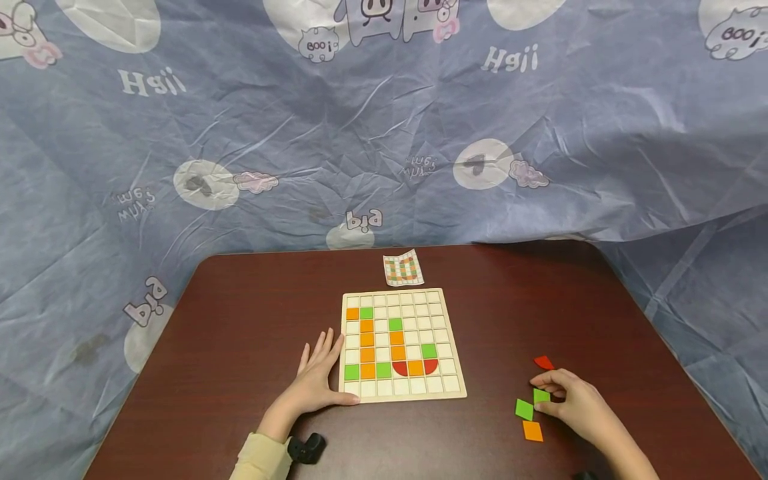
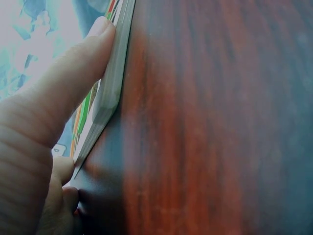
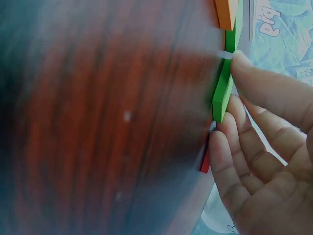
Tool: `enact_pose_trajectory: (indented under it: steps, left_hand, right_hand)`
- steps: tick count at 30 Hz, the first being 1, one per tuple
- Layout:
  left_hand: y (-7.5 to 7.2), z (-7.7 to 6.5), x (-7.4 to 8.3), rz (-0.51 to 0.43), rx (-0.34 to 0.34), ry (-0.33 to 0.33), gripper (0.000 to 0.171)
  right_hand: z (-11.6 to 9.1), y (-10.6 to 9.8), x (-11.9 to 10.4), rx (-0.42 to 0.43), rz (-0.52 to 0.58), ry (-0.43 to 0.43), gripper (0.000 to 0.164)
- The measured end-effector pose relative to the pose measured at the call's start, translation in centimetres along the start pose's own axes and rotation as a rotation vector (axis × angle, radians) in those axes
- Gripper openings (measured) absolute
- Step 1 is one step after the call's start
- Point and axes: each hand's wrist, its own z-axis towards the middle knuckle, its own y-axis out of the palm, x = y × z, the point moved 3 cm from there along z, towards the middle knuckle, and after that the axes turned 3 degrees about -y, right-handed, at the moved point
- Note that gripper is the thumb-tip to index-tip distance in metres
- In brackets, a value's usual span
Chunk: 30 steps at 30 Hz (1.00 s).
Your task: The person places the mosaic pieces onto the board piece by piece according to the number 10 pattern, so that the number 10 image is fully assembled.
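Observation:
A pale wooden grid board (image 1: pixel 403 387) lies mid-table with green, orange and red tiles set in some of its cells. My left hand (image 1: pixel 318 380) rests at its left side, fingers straight and spread. The left thumb (image 2: pixel 80 66) lies against the board's front edge near the corner. To the right of the board, my right hand (image 1: pixel 573 400) pinches a green square tile (image 3: pixel 223 93) between thumb and fingers, low over the table. Just beside it lie another green square tile (image 1: pixel 525 409), an orange square tile (image 1: pixel 533 431) and a red curved tile (image 1: pixel 544 363).
Behind the board lies a small creased paper card (image 1: pixel 403 269) printed with a coloured grid pattern. The dark brown table (image 1: pixel 258 307) has a printed blue-grey cloth (image 1: pixel 300 147) hanging along its far edge. A black wrist device (image 1: pixel 307 449) is on the left forearm.

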Motion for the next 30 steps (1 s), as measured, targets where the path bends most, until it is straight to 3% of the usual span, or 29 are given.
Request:
enact_pose_trajectory:
  steps: [6,16,23,30]
  left_hand:
    - [0.0,0.05,0.0,0.01,0.003,0.006,0.126]
    - [0.02,-0.16,0.02,0.0,-0.011,-0.017,0.125]
    - [0.15,-0.1,-0.02,0.008,-0.018,-0.022,0.126]
    - [0.12,-0.05,-0.01,0.007,-0.005,-0.007,0.126]
  right_hand:
    - [0.09,0.16,-0.57,0.04,-0.067,-0.046,0.03]
    - [0.59,0.04,-0.68,0.008,-0.092,-0.003,0.028]
    - [0.72,0.14,0.03,-0.015,-0.006,0.07,0.023]
    - [0.84,-0.08,-0.07,0.032,0.094,0.084,0.029]
